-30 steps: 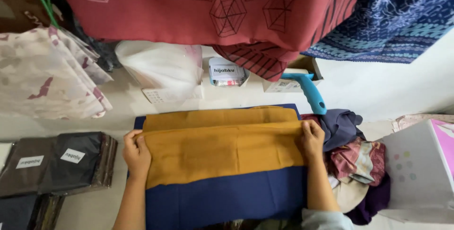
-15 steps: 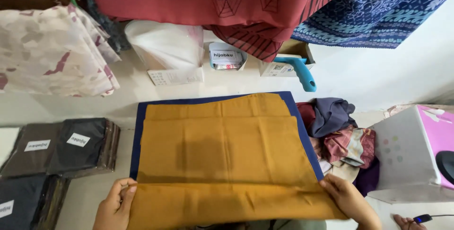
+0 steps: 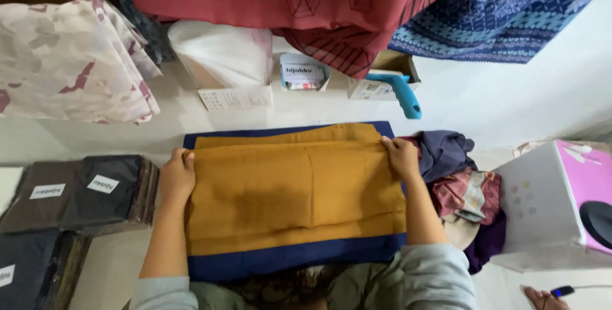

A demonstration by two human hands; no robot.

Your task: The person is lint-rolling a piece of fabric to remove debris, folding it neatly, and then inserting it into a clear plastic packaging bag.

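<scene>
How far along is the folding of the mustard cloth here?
Done: the mustard cloth lies folded over itself on the navy board, its near edge brought up to the far side. In hand: the left hand and right hand press the fold's corners. Left: further folds; it spans the board's full width.

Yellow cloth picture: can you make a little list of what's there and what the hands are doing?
cloth: mustard cloth, folded, lying on a dark blue board
left hand: left hand grips the fold's left edge
right hand: right hand grips the fold's right edge
left side: packaged dark fabrics
right side: crumpled clothes pile, white and pink box
</scene>
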